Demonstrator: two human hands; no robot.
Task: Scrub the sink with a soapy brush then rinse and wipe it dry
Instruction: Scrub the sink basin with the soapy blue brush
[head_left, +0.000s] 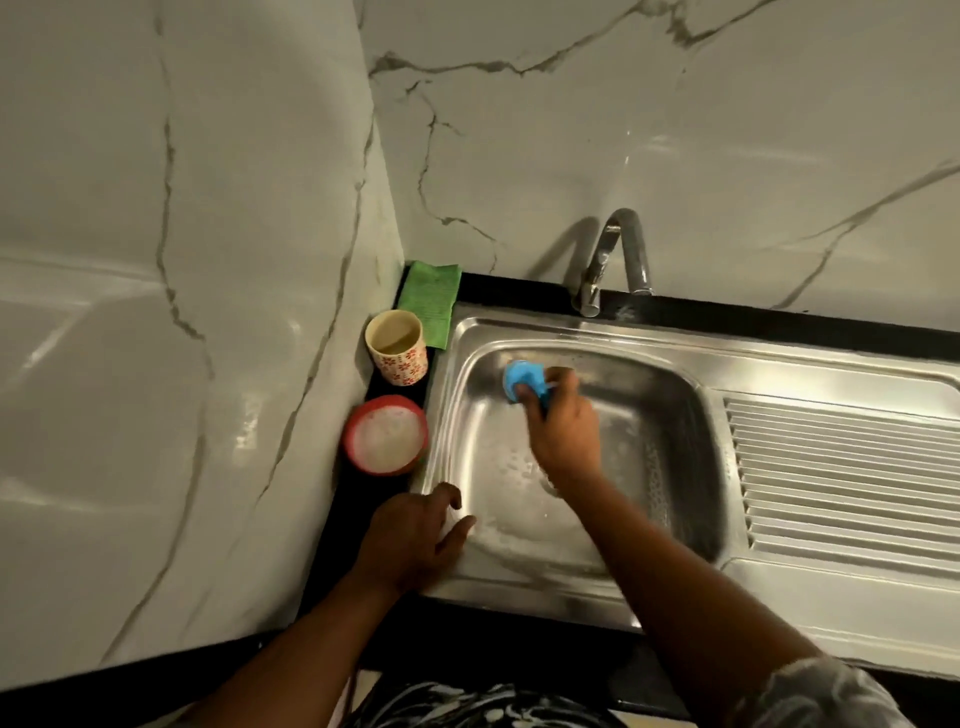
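Forearms nearest me reach into the sink (571, 587): the scrubbing step is in hand.
Head view: my right hand (563, 431) has its fingers (563, 376) closed round the blue brush (524, 382), which looks pressed to the basin's far wall below the tap (618, 254). My left hand (415, 535) rests open on the near-left rim. Suds fleck the basin floor. Next, I judge, I'd scrub the remaining walls, re-dipping in the foamy red bowl (387, 434) on the tabletop, before rinsing.

Blue brush (524, 382); green cloth (429, 304); red bowl (385, 434); cream cup (397, 345), red flowers.
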